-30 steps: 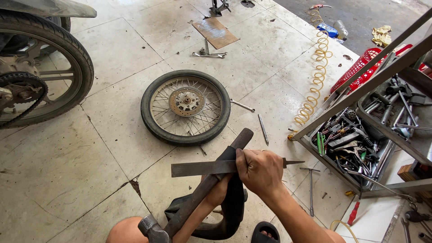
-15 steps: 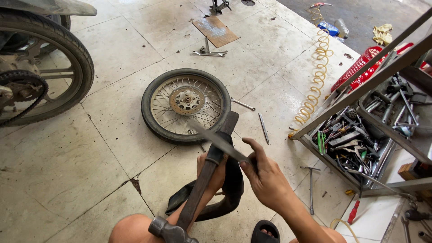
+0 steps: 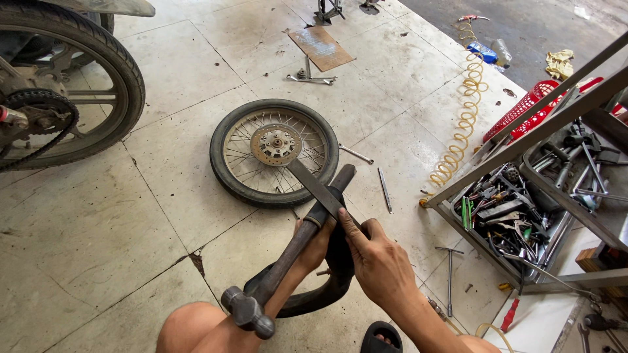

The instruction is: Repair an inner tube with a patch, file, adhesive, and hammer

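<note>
Setting: motorcycle repair workshop, open concrete-slab floor [image 3: 98, 248], cracked and stained. Landmark: detached spoked wheel [image 3: 275, 151] lying flat, tyre on, brake disc up. Left of the wheel: rear wheel of a standing motorcycle [image 3: 72, 91], drive chain visible. Beyond the wheel: wrenches [image 3: 313, 78] and a flat brown board [image 3: 322, 47]. Right of the wheel: loose rods on the floor, a yellow coiled air hose [image 3: 461, 124], then a metal-frame rack [image 3: 523, 196] with a tray crowded with hand tools, probably pliers and spanners, too jumbled to sort. Red plastic basket [image 3: 533, 108] behind the rack
</note>
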